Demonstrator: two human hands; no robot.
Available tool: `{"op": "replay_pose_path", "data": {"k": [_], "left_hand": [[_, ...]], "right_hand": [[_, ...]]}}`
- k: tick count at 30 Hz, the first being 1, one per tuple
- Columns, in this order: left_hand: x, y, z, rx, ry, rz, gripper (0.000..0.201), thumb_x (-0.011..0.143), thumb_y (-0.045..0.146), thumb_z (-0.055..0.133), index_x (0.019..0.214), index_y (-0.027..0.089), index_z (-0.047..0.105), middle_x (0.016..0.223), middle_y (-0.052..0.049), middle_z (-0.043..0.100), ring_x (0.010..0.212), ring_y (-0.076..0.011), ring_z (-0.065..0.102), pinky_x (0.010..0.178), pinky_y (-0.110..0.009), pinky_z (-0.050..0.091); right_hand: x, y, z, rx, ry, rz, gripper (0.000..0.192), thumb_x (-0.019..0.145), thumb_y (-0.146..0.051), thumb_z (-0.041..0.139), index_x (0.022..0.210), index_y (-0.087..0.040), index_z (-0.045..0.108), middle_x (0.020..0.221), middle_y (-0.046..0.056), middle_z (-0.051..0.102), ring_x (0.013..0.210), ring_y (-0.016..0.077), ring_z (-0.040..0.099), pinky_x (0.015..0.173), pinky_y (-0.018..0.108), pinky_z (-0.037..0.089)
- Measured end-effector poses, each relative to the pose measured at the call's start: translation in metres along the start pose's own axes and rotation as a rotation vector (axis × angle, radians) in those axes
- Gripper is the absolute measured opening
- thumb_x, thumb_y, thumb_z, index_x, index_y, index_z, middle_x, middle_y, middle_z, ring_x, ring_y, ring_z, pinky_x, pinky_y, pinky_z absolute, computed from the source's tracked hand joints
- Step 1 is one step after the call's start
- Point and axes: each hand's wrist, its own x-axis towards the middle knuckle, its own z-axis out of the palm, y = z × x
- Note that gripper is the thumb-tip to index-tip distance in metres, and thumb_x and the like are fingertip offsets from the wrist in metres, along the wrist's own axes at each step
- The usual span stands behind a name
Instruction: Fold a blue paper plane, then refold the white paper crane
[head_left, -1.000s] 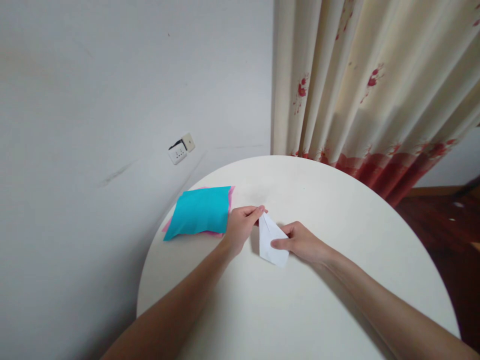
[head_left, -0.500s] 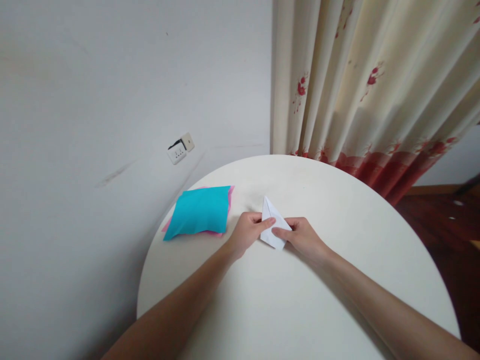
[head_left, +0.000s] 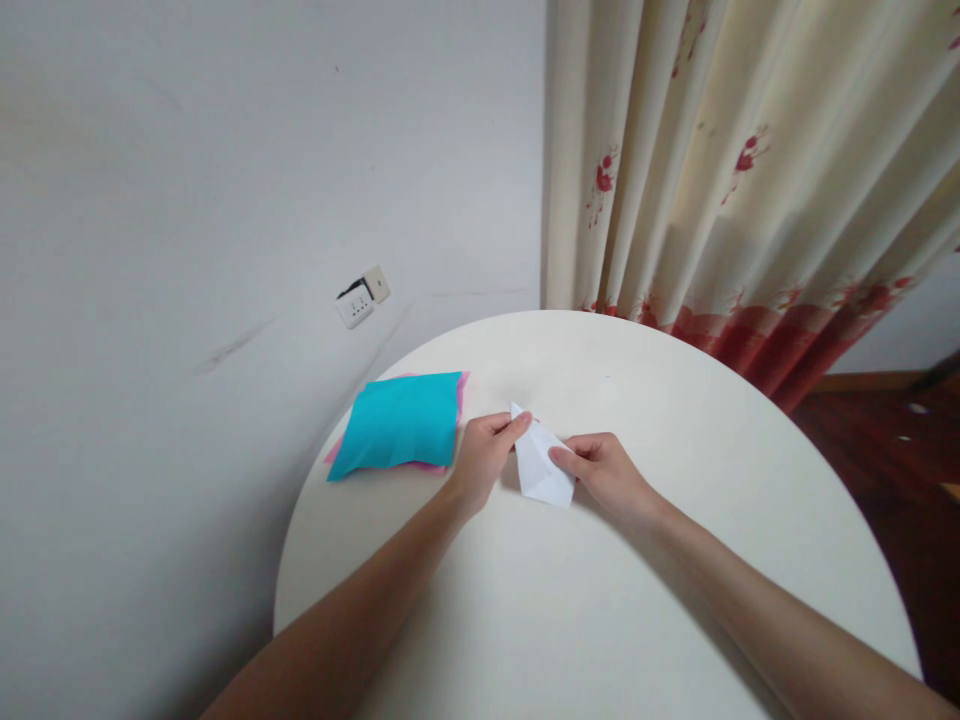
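A small folded piece of white paper, pointed at its far end, lies on the round white table between my hands. My left hand pinches the paper's upper left tip between thumb and fingers. My right hand holds the paper's right edge, thumb on top. A stack of coloured sheets, turquoise on top with pink beneath, lies just left of my left hand.
The table stands against a white wall with a socket at the left. A cream curtain with red flowers hangs behind the table. Dark wooden floor shows at the right.
The folded paper turned between my hands; its far tip swung from the centre back toward the left. My left fingers moved up to pinch that tip, and my right hand shifted slightly.
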Motion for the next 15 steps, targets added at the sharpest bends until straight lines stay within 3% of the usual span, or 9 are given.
{"op": "replay_pose_path", "data": {"k": [5, 7, 11, 15], "left_hand": [[0.004, 0.003, -0.002, -0.075, 0.099, 0.033, 0.036, 0.076, 0.049, 0.073, 0.081, 0.013, 0.075, 0.073, -0.002, 0.066, 0.068, -0.0138, 0.057, 0.065, -0.025, 0.045], [0.003, 0.006, -0.001, -0.119, 0.084, 0.024, 0.038, 0.077, 0.049, 0.072, 0.09, 0.013, 0.074, 0.08, -0.004, 0.068, 0.074, -0.0147, 0.059, 0.069, -0.026, 0.047], [-0.003, 0.011, 0.003, -0.161, -0.139, -0.06, 0.061, 0.078, 0.044, 0.074, 0.13, 0.015, 0.058, 0.104, -0.009, 0.069, 0.089, -0.0194, 0.065, 0.077, -0.03, 0.051], [-0.009, 0.011, 0.006, -0.136, -0.338, -0.113, 0.074, 0.074, 0.027, 0.077, 0.14, 0.017, 0.045, 0.109, -0.012, 0.07, 0.092, -0.0222, 0.067, 0.082, -0.033, 0.052]], "right_hand": [[-0.001, 0.0, 0.0, -0.013, -0.037, 0.035, 0.041, 0.072, -0.053, 0.071, 0.061, -0.014, 0.066, 0.054, -0.002, 0.05, 0.053, 0.0105, 0.038, 0.053, 0.027, 0.026], [0.0, -0.002, -0.001, -0.013, 0.002, 0.016, 0.04, 0.072, -0.052, 0.071, 0.059, -0.014, 0.066, 0.054, -0.002, 0.05, 0.053, 0.0108, 0.038, 0.053, 0.027, 0.026], [0.002, -0.005, -0.004, 0.005, 0.133, -0.042, 0.039, 0.073, -0.052, 0.07, 0.063, -0.014, 0.069, 0.058, 0.001, 0.056, 0.056, 0.0127, 0.043, 0.056, 0.028, 0.031], [0.003, -0.005, -0.006, 0.0, 0.143, -0.064, 0.04, 0.074, -0.053, 0.07, 0.066, -0.014, 0.071, 0.059, 0.002, 0.058, 0.057, 0.0135, 0.045, 0.057, 0.028, 0.033]]}}
